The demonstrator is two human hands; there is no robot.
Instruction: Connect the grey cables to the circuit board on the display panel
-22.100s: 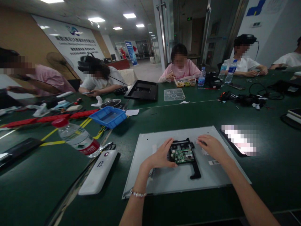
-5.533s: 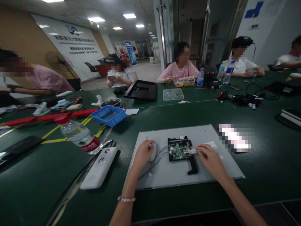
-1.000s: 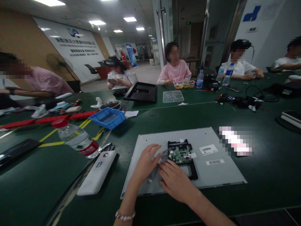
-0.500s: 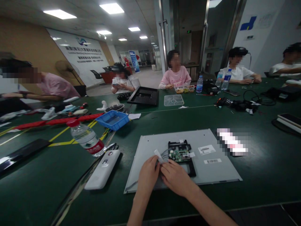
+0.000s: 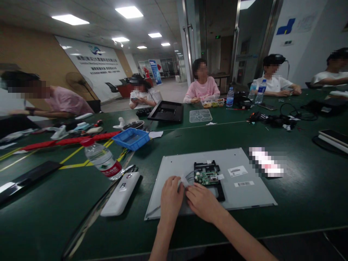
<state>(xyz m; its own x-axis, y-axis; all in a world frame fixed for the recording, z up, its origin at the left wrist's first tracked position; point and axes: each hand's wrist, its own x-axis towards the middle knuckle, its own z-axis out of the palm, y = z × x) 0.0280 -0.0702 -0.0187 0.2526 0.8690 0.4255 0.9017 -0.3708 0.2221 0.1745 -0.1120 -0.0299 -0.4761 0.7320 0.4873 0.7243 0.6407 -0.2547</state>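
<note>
Grey panel: flat on the green surface, in the lower centre of the frame, with two printed labels on its right part.
Circuit board: green, set in a black bracket on the panel, just right of the frame's centre line.
Cables: thin and grey, running from the board's left side toward the hands.
Pale strip: over the cables, left of the board, partly hidden by fingers.
Left hand: fingers bent close together at the strip; cannot tell whether they pinch or press it.
Right hand: fingers near together, tips by the strip's lower end and below the board; its grip cannot be told.
White device: left of the panel, near a red-capped bottle.
Phone: screen lit, right of the panel.
</note>
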